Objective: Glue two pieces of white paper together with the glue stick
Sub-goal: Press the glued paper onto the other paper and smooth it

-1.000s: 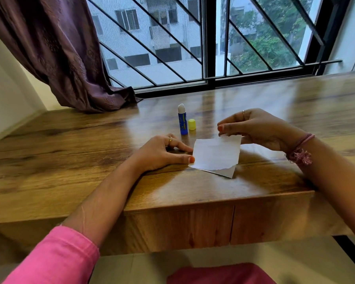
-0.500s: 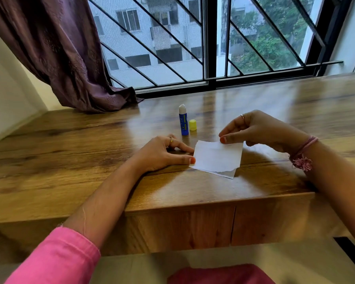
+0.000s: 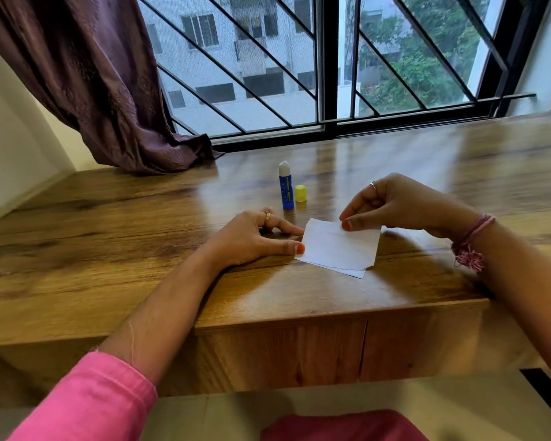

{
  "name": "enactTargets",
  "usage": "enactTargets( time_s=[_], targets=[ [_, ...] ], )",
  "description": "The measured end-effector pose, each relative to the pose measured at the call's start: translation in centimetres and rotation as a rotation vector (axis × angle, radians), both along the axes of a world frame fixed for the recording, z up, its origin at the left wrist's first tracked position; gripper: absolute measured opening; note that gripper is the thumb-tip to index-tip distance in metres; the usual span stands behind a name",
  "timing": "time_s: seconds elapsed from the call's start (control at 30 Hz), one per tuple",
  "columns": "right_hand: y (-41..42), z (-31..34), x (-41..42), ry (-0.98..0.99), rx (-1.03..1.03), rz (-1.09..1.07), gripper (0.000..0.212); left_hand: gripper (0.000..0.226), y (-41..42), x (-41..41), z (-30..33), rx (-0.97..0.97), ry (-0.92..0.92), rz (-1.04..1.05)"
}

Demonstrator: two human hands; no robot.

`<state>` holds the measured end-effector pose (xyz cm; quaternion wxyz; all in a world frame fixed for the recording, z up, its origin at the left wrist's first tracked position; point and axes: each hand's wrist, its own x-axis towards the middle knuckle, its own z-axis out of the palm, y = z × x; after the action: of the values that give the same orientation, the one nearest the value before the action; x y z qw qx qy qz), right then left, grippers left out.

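Note:
A small white paper piece (image 3: 339, 248) lies over a second white piece (image 3: 355, 273), of which only the lower edge shows. My right hand (image 3: 395, 203) pinches the top piece at its far edge between thumb and forefinger. My left hand (image 3: 252, 238) rests flat on the wooden table (image 3: 109, 249), its fingertips touching the papers' left edge. The blue glue stick (image 3: 286, 189) stands upright and uncapped just beyond the papers, white glue showing at its top. Its yellow cap (image 3: 300, 193) sits beside it on the right.
A purple curtain (image 3: 93, 84) hangs at the back left and drapes onto the table. A barred window (image 3: 325, 65) runs along the table's far edge. The table's front edge (image 3: 331, 316) is close to the papers.
My right hand has lowered the top piece's far edge toward the table, so the piece lies flatter over the lower one. My left hand has stayed in place.

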<state>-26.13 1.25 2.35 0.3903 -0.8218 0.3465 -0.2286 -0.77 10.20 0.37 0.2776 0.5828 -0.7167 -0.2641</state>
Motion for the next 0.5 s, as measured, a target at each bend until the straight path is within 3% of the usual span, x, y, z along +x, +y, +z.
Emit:
enactTargets(
  time_s=[0.5],
  targets=[
    [-0.21, 0.14, -0.16, 0.118, -0.144, 0.048, 0.013, 0.031, -0.16, 0.15, -0.13, 0.024, -0.005, -0.005]
  ],
)
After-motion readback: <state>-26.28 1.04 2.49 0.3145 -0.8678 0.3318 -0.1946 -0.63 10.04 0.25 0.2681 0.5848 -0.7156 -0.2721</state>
